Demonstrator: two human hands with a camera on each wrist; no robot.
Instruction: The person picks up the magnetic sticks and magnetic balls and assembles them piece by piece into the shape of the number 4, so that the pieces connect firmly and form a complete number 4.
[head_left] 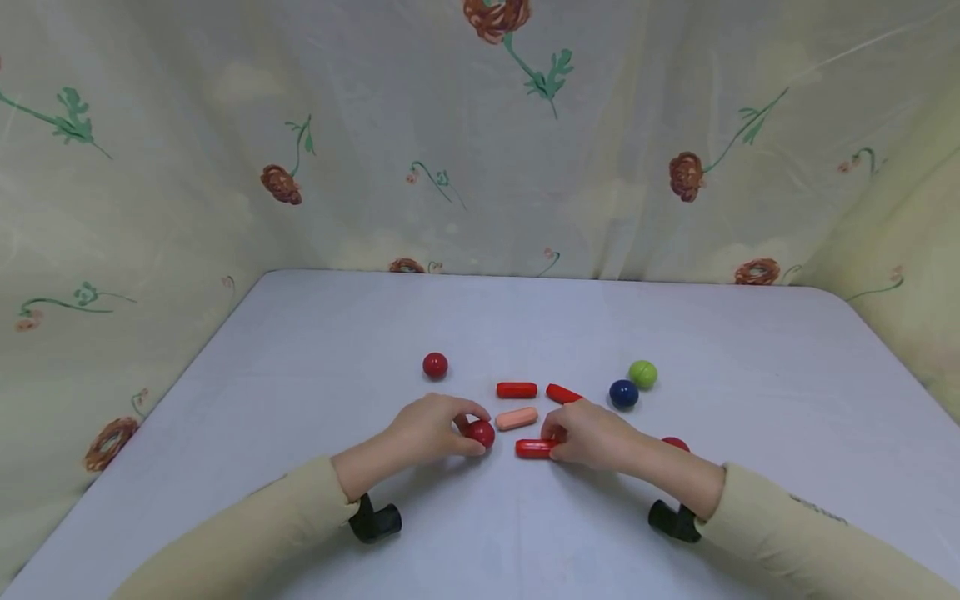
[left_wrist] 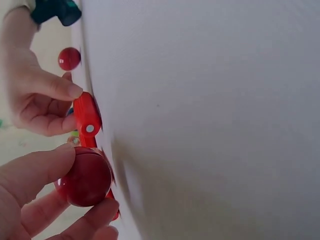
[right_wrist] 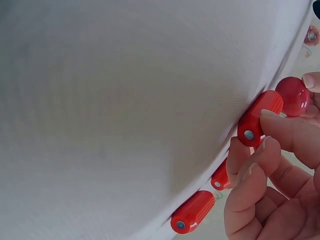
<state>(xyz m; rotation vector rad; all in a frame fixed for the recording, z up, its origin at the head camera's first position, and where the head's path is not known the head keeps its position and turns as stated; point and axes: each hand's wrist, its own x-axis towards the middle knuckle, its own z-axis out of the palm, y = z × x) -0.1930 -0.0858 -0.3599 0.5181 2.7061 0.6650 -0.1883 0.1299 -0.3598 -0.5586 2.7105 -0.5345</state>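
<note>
Fingers [left_wrist: 47,167] of the left hand [head_left: 435,429] pinch a red ball [head_left: 480,433], and the right hand [head_left: 594,437] pinches a red stick [head_left: 532,449] near it. Both arms [head_left: 378,461] slant in over the white table [head_left: 517,542], so the hands face each other.

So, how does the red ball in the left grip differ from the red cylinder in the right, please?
The red ball is round; the red cylinder is elongated. The ball looks deeper red, the cylinder brighter. The cylinder's end bears a pale dot; the ball shows none. Both look glossy.
</note>
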